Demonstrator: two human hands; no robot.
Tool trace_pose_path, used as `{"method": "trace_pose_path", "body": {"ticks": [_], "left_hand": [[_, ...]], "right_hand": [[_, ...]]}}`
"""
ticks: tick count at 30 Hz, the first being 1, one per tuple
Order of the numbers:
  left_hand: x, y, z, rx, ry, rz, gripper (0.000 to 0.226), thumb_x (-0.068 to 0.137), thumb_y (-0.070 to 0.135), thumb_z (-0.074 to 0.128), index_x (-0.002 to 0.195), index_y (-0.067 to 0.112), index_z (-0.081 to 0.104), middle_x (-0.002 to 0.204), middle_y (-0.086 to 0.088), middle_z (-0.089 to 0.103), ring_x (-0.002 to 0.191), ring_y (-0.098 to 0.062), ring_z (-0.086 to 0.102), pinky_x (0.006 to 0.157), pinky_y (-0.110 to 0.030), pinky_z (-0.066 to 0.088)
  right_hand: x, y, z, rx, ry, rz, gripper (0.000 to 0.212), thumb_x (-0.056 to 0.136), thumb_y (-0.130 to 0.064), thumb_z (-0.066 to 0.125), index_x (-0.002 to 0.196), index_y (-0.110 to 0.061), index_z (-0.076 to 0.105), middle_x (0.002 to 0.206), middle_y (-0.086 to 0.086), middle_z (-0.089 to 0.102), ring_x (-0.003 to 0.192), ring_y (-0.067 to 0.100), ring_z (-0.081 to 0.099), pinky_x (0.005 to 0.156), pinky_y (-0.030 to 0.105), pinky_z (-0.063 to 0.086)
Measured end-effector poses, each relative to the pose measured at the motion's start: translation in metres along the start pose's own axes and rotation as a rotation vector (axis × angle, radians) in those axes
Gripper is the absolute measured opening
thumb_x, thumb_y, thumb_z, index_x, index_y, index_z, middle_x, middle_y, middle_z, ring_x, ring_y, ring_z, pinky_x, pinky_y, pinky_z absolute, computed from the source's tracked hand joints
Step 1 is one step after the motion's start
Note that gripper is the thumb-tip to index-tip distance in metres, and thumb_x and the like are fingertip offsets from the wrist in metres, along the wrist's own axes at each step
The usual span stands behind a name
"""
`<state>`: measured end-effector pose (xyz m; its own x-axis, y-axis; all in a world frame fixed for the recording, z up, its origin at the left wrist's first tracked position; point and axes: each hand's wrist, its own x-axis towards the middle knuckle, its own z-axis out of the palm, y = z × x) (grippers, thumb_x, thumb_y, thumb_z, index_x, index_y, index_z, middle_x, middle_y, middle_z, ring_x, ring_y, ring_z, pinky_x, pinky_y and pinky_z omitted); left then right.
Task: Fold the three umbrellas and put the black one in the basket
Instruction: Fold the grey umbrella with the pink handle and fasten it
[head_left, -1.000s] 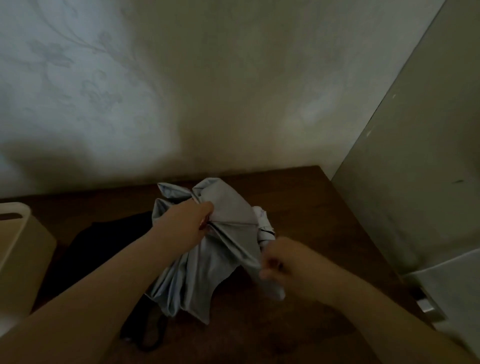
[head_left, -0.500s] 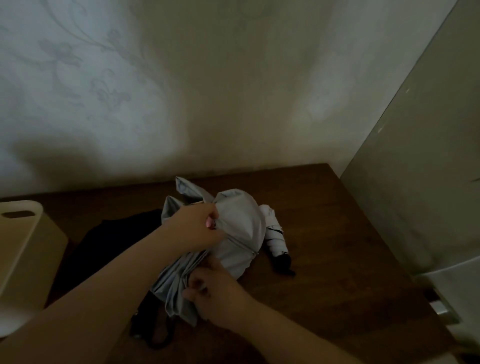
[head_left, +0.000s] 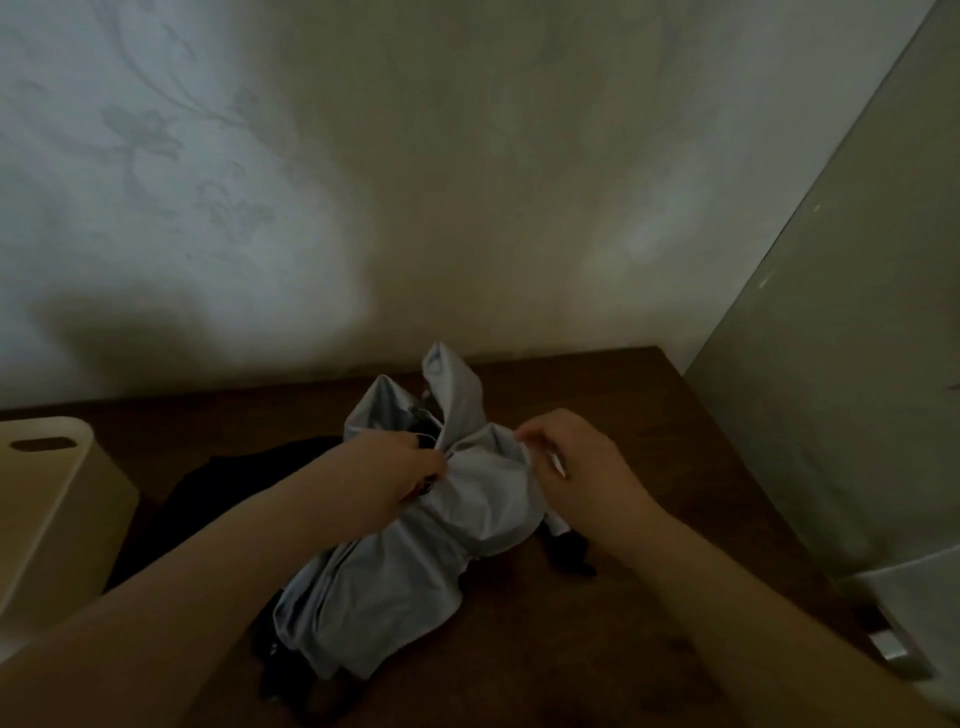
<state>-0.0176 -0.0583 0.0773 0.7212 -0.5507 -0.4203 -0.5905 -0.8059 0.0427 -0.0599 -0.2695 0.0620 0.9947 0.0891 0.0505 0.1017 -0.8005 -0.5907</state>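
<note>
grey umbrella — dim, crumpled | black umbrella — barely discernible

Dark brown wooden desk, its surface dim and in shadow. Behind it a pale wall bearing a faint floral pattern toward the upper left. A plain grey-green panel rises along the desk's right edge. At lower right, a light-coloured object with a small metallic piece beside it; identity unclear.
</note>
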Motion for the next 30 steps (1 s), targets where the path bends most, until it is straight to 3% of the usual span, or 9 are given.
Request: {"method": "trace_pose_path", "body": {"ticks": [3, 7, 11, 16, 18, 21, 25, 28, 30], "left_hand": [[0.002, 0.005, 0.005, 0.053, -0.034, 0.055, 0.054, 0.108, 0.021, 0.048, 0.159, 0.031, 0.03, 0.148, -0.005, 0.047, 0.132, -0.021, 0.052, 0.105, -0.028, 0.044], [0.003, 0.007, 0.009, 0.049, -0.013, 0.097, 0.055, 0.108, 0.017, 0.045, 0.157, 0.035, 0.027, 0.138, -0.005, 0.052, 0.12, -0.022, 0.058, 0.093, -0.029, 0.048], [0.002, 0.006, 0.012, 0.087, -0.005, 0.107, 0.057, 0.11, 0.016, 0.042, 0.158, 0.038, 0.021, 0.135, -0.008, 0.053, 0.113, -0.026, 0.061, 0.088, -0.032, 0.05], [0.005, 0.001, 0.012, 0.038, 0.004, 0.047, 0.039, 0.107, 0.017, 0.048, 0.144, 0.027, 0.044, 0.134, -0.007, 0.055, 0.11, -0.021, 0.059, 0.09, -0.029, 0.047], [0.005, 0.0, 0.012, -0.007, 0.006, 0.017, 0.034, 0.106, 0.017, 0.049, 0.139, 0.025, 0.05, 0.134, -0.006, 0.056, 0.112, -0.02, 0.059, 0.091, -0.028, 0.045], [0.004, 0.003, 0.009, -0.049, 0.029, -0.001, 0.033, 0.106, 0.017, 0.049, 0.139, 0.023, 0.052, 0.136, -0.006, 0.056, 0.121, -0.022, 0.058, 0.098, -0.028, 0.045], [0.007, 0.011, 0.007, -0.069, 0.035, -0.018, 0.029, 0.105, 0.016, 0.05, 0.134, 0.019, 0.055, 0.134, -0.007, 0.058, 0.121, -0.021, 0.057, 0.092, -0.027, 0.041], [0.007, 0.012, 0.005, -0.095, 0.047, -0.033, 0.027, 0.103, 0.019, 0.053, 0.13, 0.017, 0.057, 0.131, -0.006, 0.059, 0.12, -0.022, 0.058, 0.099, -0.028, 0.044], [0.007, 0.01, 0.007, -0.114, 0.064, -0.04, 0.028, 0.101, 0.016, 0.055, 0.128, 0.016, 0.057, 0.128, -0.006, 0.06, 0.115, -0.021, 0.058, 0.094, -0.027, 0.044]], "right_hand": [[0.014, -0.001, 0.008, -0.184, -0.385, 0.003, 0.041, 0.094, -0.006, 0.044, 0.129, -0.026, 0.051, 0.131, -0.001, 0.047, 0.11, 0.016, 0.051, 0.094, 0.029, 0.046], [0.012, -0.006, 0.017, -0.079, -0.563, -0.066, 0.036, 0.091, -0.008, 0.047, 0.123, -0.023, 0.053, 0.1, -0.003, 0.055, 0.091, 0.016, 0.053, 0.074, 0.023, 0.043], [0.015, 0.003, 0.023, -0.419, -0.728, -0.089, 0.034, 0.09, -0.014, 0.049, 0.124, -0.018, 0.049, 0.112, 0.008, 0.053, 0.09, 0.019, 0.047, 0.073, 0.029, 0.038], [0.006, 0.026, 0.019, -0.918, -0.816, -0.122, 0.03, 0.095, -0.028, 0.046, 0.121, -0.019, 0.057, 0.123, 0.009, 0.05, 0.117, 0.028, 0.042, 0.097, 0.041, 0.031], [-0.001, 0.032, 0.012, -0.736, -0.72, -0.048, 0.028, 0.096, -0.028, 0.043, 0.117, -0.021, 0.06, 0.121, 0.007, 0.049, 0.115, 0.026, 0.043, 0.097, 0.039, 0.033], [-0.007, 0.03, 0.008, -0.206, -0.428, -0.03, 0.022, 0.094, -0.019, 0.047, 0.11, -0.022, 0.062, 0.113, 0.0, 0.052, 0.104, 0.016, 0.05, 0.091, 0.033, 0.045], [-0.012, 0.005, 0.02, 0.096, -0.485, -0.075, 0.032, 0.094, -0.014, 0.051, 0.125, -0.021, 0.055, 0.112, -0.006, 0.058, 0.093, 0.002, 0.052, 0.079, 0.013, 0.042], [-0.018, 0.003, 0.029, 0.2, -0.523, -0.029, 0.027, 0.091, -0.02, 0.057, 0.118, -0.022, 0.058, 0.109, -0.009, 0.059, 0.091, 0.0, 0.055, 0.079, 0.014, 0.046], [-0.022, 0.005, 0.032, 0.166, -0.495, -0.014, 0.025, 0.089, -0.023, 0.06, 0.114, -0.023, 0.059, 0.101, -0.011, 0.057, 0.088, 0.0, 0.056, 0.077, 0.017, 0.05]]}}
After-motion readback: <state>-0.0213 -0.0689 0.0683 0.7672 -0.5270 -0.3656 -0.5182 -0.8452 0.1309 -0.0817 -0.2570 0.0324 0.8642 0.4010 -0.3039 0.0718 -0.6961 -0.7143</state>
